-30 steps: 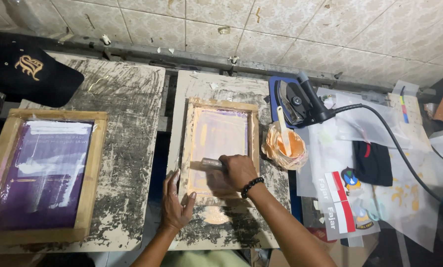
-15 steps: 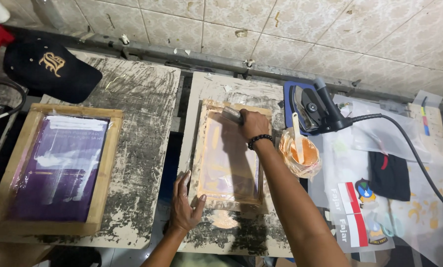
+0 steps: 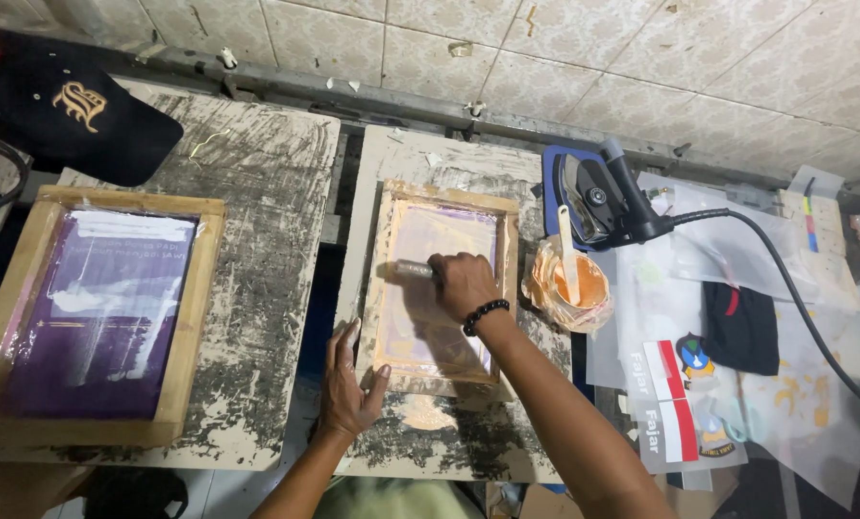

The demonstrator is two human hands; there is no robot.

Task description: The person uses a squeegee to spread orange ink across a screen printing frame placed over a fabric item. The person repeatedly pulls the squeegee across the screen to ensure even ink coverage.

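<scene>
The bench [image 3: 257,192] is a row of two paint-smeared boards under a tiled wall; its near edge is cut off at the bottom of the view. On the right-hand board lies the small wooden screen frame [image 3: 444,288], the landmark here. Well to the left of it, on the other board, rests a larger wooden screen frame [image 3: 98,317] with purple mesh, and beyond that a black cap [image 3: 74,111]. Just right of the small frame stands a cup of orange ink [image 3: 574,284] with a stick in it; farther right and back is a black iron [image 3: 598,197] with its cord, then loose printed sheets.

The right hand [image 3: 464,282] lies over the mesh of the small frame, its grip closed around the squeegee [image 3: 413,270], whose blade is mostly hidden under the fist. The left hand [image 3: 348,384] presses flat, fingers spread, on the frame's lower left corner, clasping nothing.

Half a second ago the right hand was at the frame's far edge; it has since come nearer, to mid-screen.
</scene>
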